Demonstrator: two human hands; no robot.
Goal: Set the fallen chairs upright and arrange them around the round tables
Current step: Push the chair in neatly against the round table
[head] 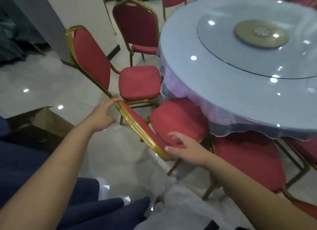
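A red chair with a gold frame stands upright right in front of me, its backrest top (142, 127) toward me and its seat (178, 121) partly under the edge of the round table (185, 41). My left hand (103, 113) touches the backrest's left corner with its fingers stretched out. At the right corner my right hand (185, 147) lays its thumb on the frame, its fingers spread above the seat. Neither hand is closed around the frame. Two more upright red chairs (91, 58) (137, 24) stand to the left of the table, and another (248, 161) to the right.
The table wears a pale cloth under clear plastic and carries a glass turntable (240, 63). A white pillar (68, 15) rises behind the left chairs. An open cardboard box (49, 120) lies on the glossy tiled floor at my left. White fabric (180, 212) sits by my legs.
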